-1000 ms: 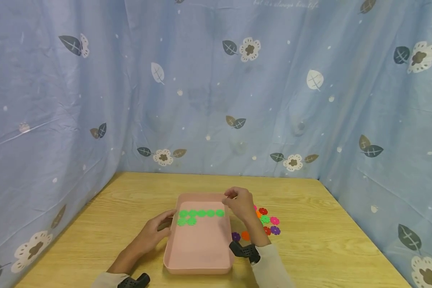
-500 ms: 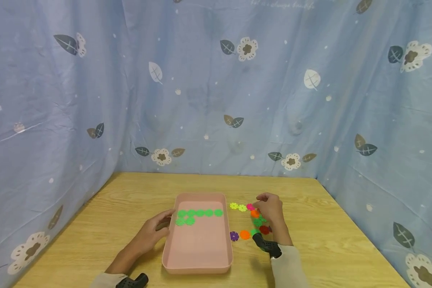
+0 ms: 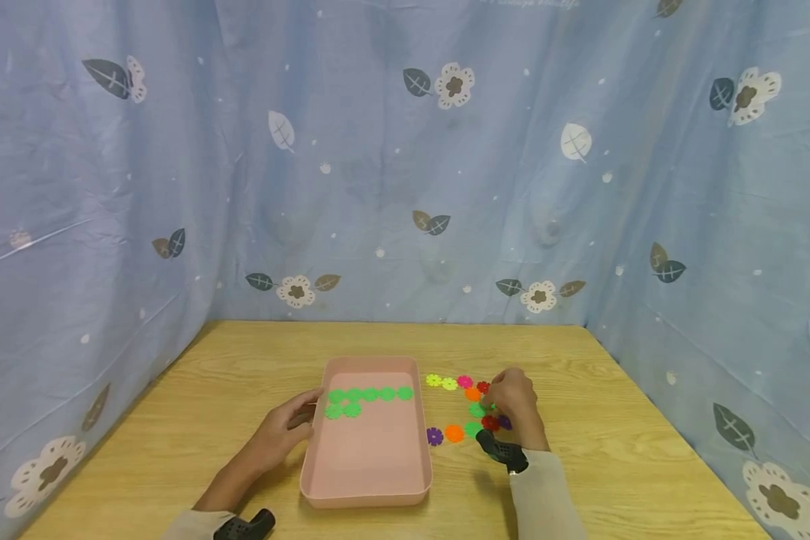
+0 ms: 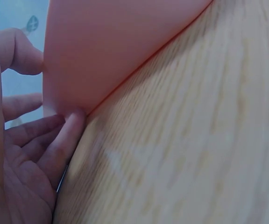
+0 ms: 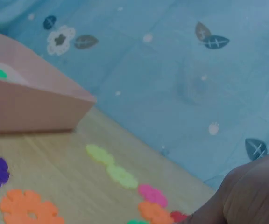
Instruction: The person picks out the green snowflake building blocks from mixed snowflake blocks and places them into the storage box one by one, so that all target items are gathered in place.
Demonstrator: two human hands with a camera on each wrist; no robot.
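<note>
In the head view a pink tray (image 3: 370,461) holds several flat green flower-shaped pieces (image 3: 370,394), a row of them near its far end and a short second row below. My left hand (image 3: 280,433) is at the tray's left side; the left wrist view shows its fingertips (image 4: 76,116) against the outer wall. To the right of the tray, my right hand (image 3: 515,396) reaches down among flower pieces in mixed colours, close by a green piece (image 3: 477,409). Its fingertips are hidden, so I cannot tell whether they pinch a piece.
Loose on the wooden table (image 3: 270,352) lie yellow pieces (image 3: 441,382), a pink piece (image 3: 464,382), orange pieces (image 3: 454,433), a purple piece (image 3: 435,436) and red pieces. A blue patterned curtain (image 3: 378,165) encloses the table's back and sides.
My right hand has moved from over the tray's far right corner to the loose pieces on the right, then slightly lower among them. My left hand stays by the tray.
</note>
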